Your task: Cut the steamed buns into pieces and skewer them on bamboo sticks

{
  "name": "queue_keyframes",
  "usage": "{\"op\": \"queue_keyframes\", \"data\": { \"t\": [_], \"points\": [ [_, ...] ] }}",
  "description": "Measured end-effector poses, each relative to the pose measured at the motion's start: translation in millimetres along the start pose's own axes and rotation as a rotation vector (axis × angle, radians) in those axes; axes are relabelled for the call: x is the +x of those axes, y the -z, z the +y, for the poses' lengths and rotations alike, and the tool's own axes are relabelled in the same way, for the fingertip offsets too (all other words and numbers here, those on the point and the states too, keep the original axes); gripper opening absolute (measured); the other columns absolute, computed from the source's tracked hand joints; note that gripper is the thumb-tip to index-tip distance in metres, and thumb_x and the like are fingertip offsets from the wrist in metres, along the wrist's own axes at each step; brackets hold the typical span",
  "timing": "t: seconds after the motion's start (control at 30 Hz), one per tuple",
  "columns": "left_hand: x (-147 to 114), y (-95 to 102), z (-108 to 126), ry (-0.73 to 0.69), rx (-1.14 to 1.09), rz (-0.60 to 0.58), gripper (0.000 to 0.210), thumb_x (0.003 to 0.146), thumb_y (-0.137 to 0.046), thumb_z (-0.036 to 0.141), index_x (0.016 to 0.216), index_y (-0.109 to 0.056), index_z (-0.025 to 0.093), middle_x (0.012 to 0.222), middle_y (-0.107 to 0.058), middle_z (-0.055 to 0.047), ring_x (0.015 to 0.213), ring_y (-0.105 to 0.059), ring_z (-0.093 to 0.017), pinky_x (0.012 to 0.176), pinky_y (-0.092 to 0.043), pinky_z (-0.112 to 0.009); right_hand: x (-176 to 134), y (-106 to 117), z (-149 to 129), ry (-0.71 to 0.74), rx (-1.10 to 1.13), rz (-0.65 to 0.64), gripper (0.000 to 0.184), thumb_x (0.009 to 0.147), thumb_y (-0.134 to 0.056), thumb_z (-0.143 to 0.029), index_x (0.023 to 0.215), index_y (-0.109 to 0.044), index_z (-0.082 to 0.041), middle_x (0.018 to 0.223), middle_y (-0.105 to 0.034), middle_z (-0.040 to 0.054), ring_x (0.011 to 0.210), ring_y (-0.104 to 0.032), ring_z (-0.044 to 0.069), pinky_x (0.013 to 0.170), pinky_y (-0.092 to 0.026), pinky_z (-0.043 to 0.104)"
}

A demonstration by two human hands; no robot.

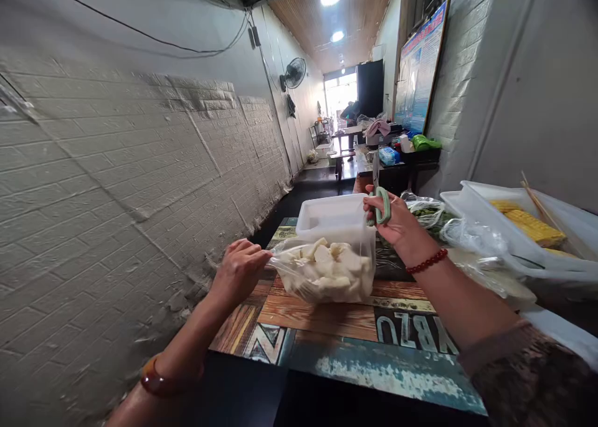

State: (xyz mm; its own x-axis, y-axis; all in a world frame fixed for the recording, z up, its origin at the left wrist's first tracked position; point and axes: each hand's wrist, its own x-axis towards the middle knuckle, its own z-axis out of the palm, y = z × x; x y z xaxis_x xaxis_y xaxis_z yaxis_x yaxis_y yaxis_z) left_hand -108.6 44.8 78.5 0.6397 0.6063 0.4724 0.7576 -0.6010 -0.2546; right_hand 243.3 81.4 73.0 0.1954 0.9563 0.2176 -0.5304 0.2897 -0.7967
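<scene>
A clear plastic bag (292,262) full of pale, whitish chunks (334,266) rests on the patterned table; I cannot tell what food the chunks are. My left hand (243,262) is closed on the bag's left edge and pulls it out sideways. In my right hand (395,221) are scissors (383,206) with light green handles, blades pointing up. The right fingers are also close to the bag's upper right side; whether they grip it is unclear. Just behind the bag stands a translucent white plastic tub (322,214).
To the right, a plastic container (486,197) holds yellow blocks (527,225) and sticks. Bagged greens (427,212) and crumpled plastic (476,237) lie beside it. A brick-patterned wall (116,197) runs along the left. Farther back, a cluttered table (420,159) and a person (350,111) are visible.
</scene>
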Motion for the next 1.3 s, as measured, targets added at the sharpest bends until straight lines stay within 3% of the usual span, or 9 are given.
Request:
{"op": "queue_keyframes", "data": {
  "t": [0.17, 0.37, 0.63, 0.8, 0.9, 1.0, 1.1, 1.23, 1.3],
  "points": [
    [17.2, -4.3, -15.7, -0.058, 0.035, -0.047, 0.028, 0.094, -0.049, 0.021, 0.079, -0.072, 0.025, 0.068, -0.063, -0.002, 0.073, -0.053, -0.021, 0.083, -0.039, -0.036, 2.8, 4.4, -10.6, 0.040, -0.041, 0.016, 0.038, 0.055, -0.084, -0.021, 0.088, -0.064, -0.021, 0.061, -0.058, -0.0087, 0.050, -0.050, 0.007, 0.045, -0.040, 0.020],
    [23.6, -1.4, -18.5, -0.006, 0.041, 0.095, 0.028, 0.094, -0.048, 0.019, 0.087, -0.074, 0.027, 0.077, -0.068, -0.003, 0.082, -0.058, -0.022, 0.103, -0.036, -0.046, -6.9, 4.6, -28.9, 0.114, -0.060, 0.025, 0.037, 0.059, -0.082, -0.023, 0.091, -0.064, -0.023, 0.067, -0.059, -0.0078, 0.058, -0.053, 0.008, 0.048, -0.041, 0.019],
    [-19.2, -33.6, 13.2, -0.082, -0.172, -0.159, 0.033, 0.092, -0.044, 0.012, 0.092, -0.073, 0.027, 0.082, -0.069, -0.003, 0.090, -0.063, -0.022, 0.112, -0.031, -0.056, -64.5, 31.3, -2.3, -0.050, -0.164, 0.059, 0.035, 0.062, -0.083, -0.032, 0.093, -0.067, -0.023, 0.069, -0.056, -0.0062, 0.059, -0.052, 0.010, 0.050, -0.043, 0.022],
    [-12.0, -5.9, 33.0, -0.010, -0.441, -0.073, 0.037, 0.095, -0.038, 0.015, 0.108, -0.071, 0.028, 0.110, -0.073, -0.007, 0.111, -0.063, -0.023, 0.112, -0.038, -0.051, -87.7, 39.8, -1.7, -0.060, -0.245, 0.114, 0.038, 0.066, -0.084, -0.033, 0.100, -0.070, -0.024, 0.071, -0.057, -0.0051, 0.060, -0.051, 0.011, 0.051, -0.045, 0.023],
    [4.7, -0.9, 64.8, -0.050, -0.646, -0.141, 0.037, 0.096, -0.039, 0.018, 0.112, -0.071, 0.027, 0.116, -0.072, -0.008, 0.114, -0.064, -0.023, 0.107, -0.047, -0.045, -102.7, 48.5, 4.4, -0.102, -0.285, 0.159, 0.046, 0.066, -0.084, -0.035, 0.107, -0.069, -0.023, 0.070, -0.057, -0.0050, 0.056, -0.051, 0.011, 0.049, -0.044, 0.023],
    [18.2, -26.9, 97.3, -0.281, -0.679, -0.298, 0.039, 0.093, -0.043, 0.011, 0.115, -0.071, 0.028, 0.122, -0.072, -0.008, 0.121, -0.062, -0.023, 0.107, -0.048, -0.045, -118.3, 59.8, 17.0, -0.115, -0.257, 0.201, 0.051, 0.062, -0.086, -0.034, 0.108, -0.067, -0.024, 0.073, -0.059, -0.0054, 0.056, -0.053, 0.010, 0.049, -0.045, 0.022],
    [29.0, -73.0, 103.9, -0.409, -0.542, -0.248, 0.046, 0.084, -0.054, 0.009, 0.123, -0.067, 0.028, 0.132, -0.067, -0.009, 0.133, -0.053, -0.028, 0.113, -0.041, -0.054, -130.1, 66.3, 29.3, -0.107, -0.217, 0.188, 0.046, 0.063, -0.083, -0.034, 0.104, -0.066, -0.024, 0.068, -0.057, -0.0064, 0.051, -0.049, 0.009, 0.045, -0.041, 0.021],
    [64.9, -142.4, 77.4, -0.230, -0.380, -0.071, 0.035, 0.088, -0.051, 0.027, 0.117, -0.070, 0.020, 0.122, -0.071, -0.016, 0.117, -0.064, -0.034, 0.097, -0.053, -0.052, -122.2, 69.4, 41.3, -0.033, -0.269, 0.263, 0.042, 0.061, -0.083, -0.031, 0.098, -0.067, -0.022, 0.063, -0.057, -0.0064, 0.049, -0.046, 0.009, 0.044, -0.039, 0.022],
    [82.8, -163.9, 65.9, -0.214, -0.368, -0.070, 0.038, 0.088, -0.053, 0.039, 0.113, -0.072, 0.018, 0.116, -0.074, -0.015, 0.110, -0.067, -0.035, 0.093, -0.055, -0.049, -111.4, 69.4, 45.1, -0.001, -0.298, 0.283, 0.042, 0.061, -0.082, -0.035, 0.098, -0.067, -0.021, 0.063, -0.059, -0.0059, 0.048, -0.047, 0.009, 0.043, -0.039, 0.022]
  ]
}}
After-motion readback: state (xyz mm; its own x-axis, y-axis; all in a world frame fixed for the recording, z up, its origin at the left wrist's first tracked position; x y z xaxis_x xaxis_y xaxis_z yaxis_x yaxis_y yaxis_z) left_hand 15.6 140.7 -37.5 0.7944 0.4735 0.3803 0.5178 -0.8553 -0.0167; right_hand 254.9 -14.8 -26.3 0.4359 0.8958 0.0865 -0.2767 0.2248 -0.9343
